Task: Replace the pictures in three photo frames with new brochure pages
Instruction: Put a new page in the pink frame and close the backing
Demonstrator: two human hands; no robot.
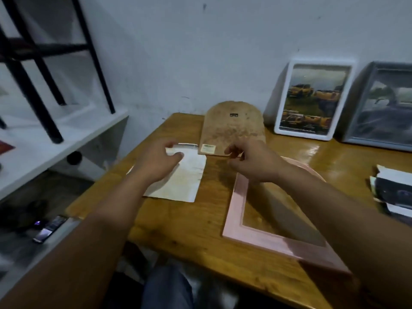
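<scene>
Left hand hovers over the top edge of a pale, stained paper sheet, fingers loosely curled, thumb near the edge; contact with the sheet can't be told, looks like holding nothing. Right hand reaches far-ward with fingers loosely bent at the near edge of the brown backing board, maybe touching it, no clear grip. Backing board lies flat just beyond both hands, rounded end far, long axis running near-to-far, small hanger clip near its far end and a label at its near-left corner; right hand is the nearer one. Pink frame lies flat on the wooden surface under the right forearm, empty, wood showing through its opening, directly near-right of the board. Sheet lies left of the frame, a little apart, slightly skewed. Likely step: pick up the board or the sheet to refit the pink frame. Far right, white frame and grey frame lean on the wall with pictures in. Brochure stack at right edge. White shelf to the left.
</scene>
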